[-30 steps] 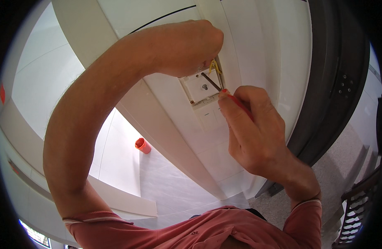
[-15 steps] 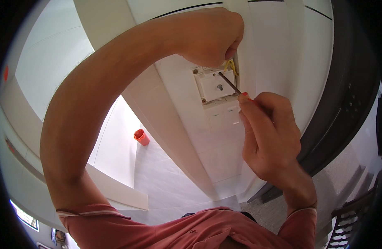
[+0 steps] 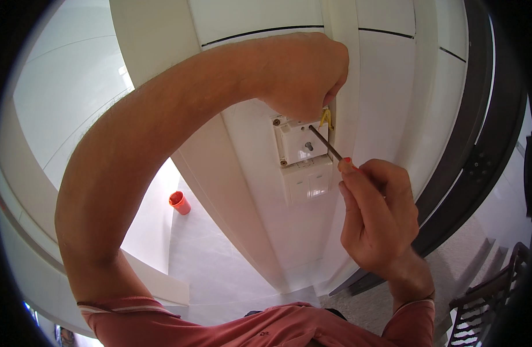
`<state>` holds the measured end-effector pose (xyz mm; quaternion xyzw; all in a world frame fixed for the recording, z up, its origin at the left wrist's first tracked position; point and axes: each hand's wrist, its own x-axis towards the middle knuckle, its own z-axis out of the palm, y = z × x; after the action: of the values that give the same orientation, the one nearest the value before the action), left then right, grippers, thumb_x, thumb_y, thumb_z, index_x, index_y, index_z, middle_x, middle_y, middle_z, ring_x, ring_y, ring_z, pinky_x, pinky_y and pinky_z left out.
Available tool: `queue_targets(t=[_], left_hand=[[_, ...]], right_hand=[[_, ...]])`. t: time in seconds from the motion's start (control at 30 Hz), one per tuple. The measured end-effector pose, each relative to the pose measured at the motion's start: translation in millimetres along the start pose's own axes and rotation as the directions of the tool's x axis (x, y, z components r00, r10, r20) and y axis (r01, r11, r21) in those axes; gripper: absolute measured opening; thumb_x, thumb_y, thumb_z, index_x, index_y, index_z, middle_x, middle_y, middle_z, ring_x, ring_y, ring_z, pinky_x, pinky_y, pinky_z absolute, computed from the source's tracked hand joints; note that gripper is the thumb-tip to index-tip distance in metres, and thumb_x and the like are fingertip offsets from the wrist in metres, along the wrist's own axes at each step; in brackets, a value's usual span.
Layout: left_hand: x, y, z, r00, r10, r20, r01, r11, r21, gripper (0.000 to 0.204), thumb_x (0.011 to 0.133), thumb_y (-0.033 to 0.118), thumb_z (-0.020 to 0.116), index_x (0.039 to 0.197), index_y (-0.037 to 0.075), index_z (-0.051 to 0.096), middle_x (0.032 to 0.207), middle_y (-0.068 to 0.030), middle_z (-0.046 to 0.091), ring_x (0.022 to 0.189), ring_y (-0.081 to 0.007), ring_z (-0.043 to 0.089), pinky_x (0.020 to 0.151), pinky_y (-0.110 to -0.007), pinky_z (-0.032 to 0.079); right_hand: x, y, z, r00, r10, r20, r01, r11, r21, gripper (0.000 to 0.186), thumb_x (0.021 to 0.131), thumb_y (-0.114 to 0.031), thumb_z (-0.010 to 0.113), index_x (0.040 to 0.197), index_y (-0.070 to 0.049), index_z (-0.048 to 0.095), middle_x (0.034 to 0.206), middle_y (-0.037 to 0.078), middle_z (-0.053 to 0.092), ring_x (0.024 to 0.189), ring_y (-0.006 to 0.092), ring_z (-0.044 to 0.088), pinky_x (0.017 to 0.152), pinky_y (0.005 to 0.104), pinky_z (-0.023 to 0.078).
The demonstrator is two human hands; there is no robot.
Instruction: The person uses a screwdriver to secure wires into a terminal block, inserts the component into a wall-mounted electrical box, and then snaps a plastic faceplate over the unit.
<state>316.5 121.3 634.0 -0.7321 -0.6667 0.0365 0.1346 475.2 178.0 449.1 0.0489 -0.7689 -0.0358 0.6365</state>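
Observation:
A square white switch module [image 3: 295, 144] with a grey shaft at its centre is at the wall, with brass-coloured screws on its left side. My right hand [image 3: 378, 214] grips a screwdriver [image 3: 326, 143], whose thin shaft slants up-left. Its tip touches a small hole near the module's top edge. Red parts show at my fingertips; the rest of the handle is hidden. My left hand [image 3: 306, 72] is closed at the module's upper edge, its fingertips mostly out of sight. A yellow wire [image 3: 327, 118] shows just below them; whether they pinch it is unclear.
Below the module, a white switch plate [image 3: 309, 182] is on the wall. A red cup [image 3: 180, 202] stands on the pale floor at left. Dark door framing [image 3: 451, 185] runs down the right, and a dark railing [image 3: 491, 295] is at lower right.
My view has shifted, so the wall and module sit lower in the picture. Both hands stay by the module, and the screwdriver tip remains at its upper edge.

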Motion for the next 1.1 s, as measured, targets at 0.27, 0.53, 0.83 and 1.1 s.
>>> queue_targets(t=[0.27, 0.53, 0.83, 1.1], left_hand=[[5.7, -6.7, 6.2, 0.999, 0.038, -0.035, -0.035, 0.997, 0.074, 0.010, 0.066, -0.006, 0.068, 0.076, -0.004, 0.071, 0.073, -0.0152, 0.072, 0.068, -0.0286, 0.069, 0.060, -0.040, 0.054], [3.4, -5.0, 8.1, 1.000, 0.004, -0.010, -0.003, 0.995, 0.102, 0.017, 0.066, -0.008, 0.066, 0.081, -0.004, 0.074, 0.076, -0.0173, 0.073, 0.072, -0.0305, 0.072, 0.062, -0.041, 0.056], [-2.4, 0.2, 9.1, 0.999, -0.017, -0.033, 0.021, 0.994, 0.104, 0.024, 0.065, -0.011, 0.063, 0.084, -0.005, 0.076, 0.079, -0.0187, 0.075, 0.075, -0.0315, 0.073, 0.063, -0.042, 0.057], [-4.8, 1.9, 11.9, 0.997, 0.024, -0.070, -0.016, 0.993, 0.116, 0.016, 0.071, -0.009, 0.067, 0.085, -0.005, 0.074, 0.088, -0.0181, 0.074, 0.084, -0.0345, 0.072, 0.072, -0.042, 0.057]], right_hand=[[-0.4, -0.2, 1.1, 1.000, 0.015, 0.004, -0.015, 1.000, -0.016, 0.032, 0.079, 0.016, 0.074, 0.110, 0.010, 0.072, 0.100, 0.021, 0.061, 0.077, 0.0285, 0.065, 0.060, 0.0329, 0.054], [-0.4, -5.0, -0.6, 0.999, 0.044, 0.030, -0.043, 0.998, -0.038, 0.034, 0.079, 0.015, 0.075, 0.112, 0.008, 0.073, 0.102, 0.020, 0.062, 0.077, 0.0275, 0.066, 0.061, 0.0319, 0.055], [1.0, -9.9, -1.1, 0.999, 0.047, 0.011, -0.046, 0.995, -0.085, 0.026, 0.086, 0.013, 0.076, 0.111, 0.006, 0.074, 0.100, 0.016, 0.066, 0.073, 0.0197, 0.067, 0.061, 0.0276, 0.053], [3.9, -15.0, -4.9, 0.996, 0.034, 0.084, -0.028, 0.997, -0.075, 0.032, 0.084, 0.009, 0.076, 0.116, 0.009, 0.070, 0.102, 0.020, 0.063, 0.078, 0.0285, 0.067, 0.061, 0.0326, 0.056]])
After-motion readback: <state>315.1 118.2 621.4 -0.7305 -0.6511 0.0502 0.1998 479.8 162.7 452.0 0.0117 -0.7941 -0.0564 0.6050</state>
